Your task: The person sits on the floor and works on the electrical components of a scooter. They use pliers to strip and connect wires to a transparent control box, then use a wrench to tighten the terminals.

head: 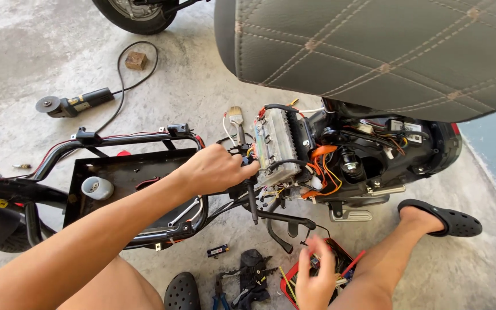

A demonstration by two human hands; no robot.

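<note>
The left hand (pixel 216 169) is clenched on the black connector and wire bundle (pixel 247 154), pressed against the left end of the silver controller box (pixel 275 146), whose long axis runs away from the knuckles (toward the raised seat (pixel 374 51)). The right hand (pixel 317 275), blurred, dips its fingers into the red parts tray (pixel 345 265) nearer the body; its grasp cannot be told.

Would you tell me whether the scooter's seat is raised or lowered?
Raised: the quilted seat is tilted up, exposing the wiring and controller box underneath.
</note>
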